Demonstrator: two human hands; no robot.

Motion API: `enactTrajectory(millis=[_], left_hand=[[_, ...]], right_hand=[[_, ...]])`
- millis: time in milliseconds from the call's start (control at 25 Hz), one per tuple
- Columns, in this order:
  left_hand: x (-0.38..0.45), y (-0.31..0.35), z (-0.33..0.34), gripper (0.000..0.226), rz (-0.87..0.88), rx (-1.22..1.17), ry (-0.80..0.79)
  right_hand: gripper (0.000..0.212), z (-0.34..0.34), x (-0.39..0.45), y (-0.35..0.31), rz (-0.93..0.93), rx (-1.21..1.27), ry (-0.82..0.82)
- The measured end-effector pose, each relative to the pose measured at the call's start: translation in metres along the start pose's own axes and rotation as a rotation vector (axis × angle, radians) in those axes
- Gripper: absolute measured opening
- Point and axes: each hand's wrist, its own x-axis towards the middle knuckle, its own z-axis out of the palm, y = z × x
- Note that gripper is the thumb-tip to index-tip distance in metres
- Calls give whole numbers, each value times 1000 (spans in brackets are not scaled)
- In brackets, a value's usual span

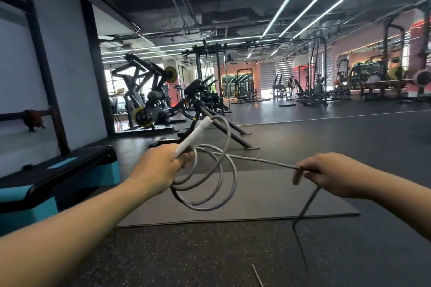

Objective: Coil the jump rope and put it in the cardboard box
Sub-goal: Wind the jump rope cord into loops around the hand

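The jump rope (229,176) is a grey cord with a white handle (194,136). My left hand (158,168) grips the handle together with several hanging loops of cord. From the loops a straight stretch of cord runs right to my right hand (326,173), which pinches it. Below that hand the cord drops to the floor and trails toward the bottom edge. No cardboard box is in view.
A grey mat (256,202) lies on the speckled gym floor under my hands. A teal and black step platform (58,177) stands at the left. An angled bench frame (210,121) and weight machines stand beyond the mat.
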Motion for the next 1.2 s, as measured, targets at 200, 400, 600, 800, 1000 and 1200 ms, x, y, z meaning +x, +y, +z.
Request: enactTrajectory(millis=[200,400,600,800,1000,1200], left_hand=[[-11,-29,-12,8,61,598,111],[-11,-21,-9,13,41,568,182],[-3,24,-4,13,104,589,189],[11,41,8,13,84,430,213],[25,52,30,33,-333,-230,143],[21,88,68,33,-740,-1066,145]], right_hand=[[42,1,-11,20,260,-714,-103],[53,-2,-4,7,221,-62,-387],[52,26,15,-43,162,1297,-600],[53,31,32,-66,117,1414,-273],[60,41,26,-67,-57,1571,-141],[54,55,32,-102,-105,1573,243]])
